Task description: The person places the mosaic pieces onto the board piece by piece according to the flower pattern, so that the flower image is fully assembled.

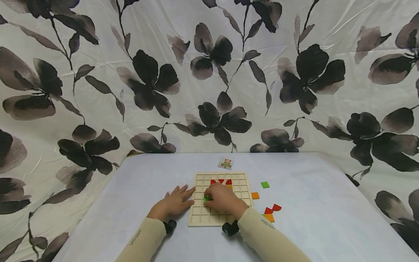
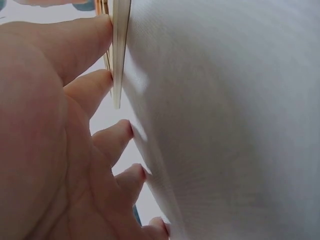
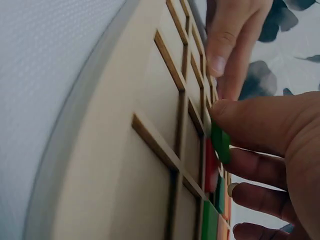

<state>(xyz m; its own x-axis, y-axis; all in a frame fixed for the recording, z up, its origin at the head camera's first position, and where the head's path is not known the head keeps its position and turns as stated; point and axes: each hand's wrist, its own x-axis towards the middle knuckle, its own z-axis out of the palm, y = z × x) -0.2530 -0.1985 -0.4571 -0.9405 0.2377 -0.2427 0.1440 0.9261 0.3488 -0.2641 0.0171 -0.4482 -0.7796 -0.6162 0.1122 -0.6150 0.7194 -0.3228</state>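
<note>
A square wooden grid board (image 1: 200, 219) lies on the table, with red pieces (image 1: 221, 181) and an orange piece (image 1: 230, 187) set in its cells. My right hand (image 1: 226, 198) is over the middle of the board and pinches a green tile (image 3: 220, 142) between thumb and finger. In the right wrist view, a red piece (image 3: 211, 165) and another green piece (image 3: 210, 220) sit in cells close by. My left hand (image 1: 175, 202) lies with spread fingers at the board's left edge; thumb and index fingertip touch that edge in the left wrist view. The right hand hides part of the grid.
Right of the board lie a loose green tile (image 1: 265, 185), orange tiles (image 1: 255, 195) and red pieces (image 1: 276, 207). Behind the board is a small card with a coloured pattern (image 1: 226, 163). A floral cloth (image 1: 209, 91) hangs beyond the white table (image 1: 144, 174).
</note>
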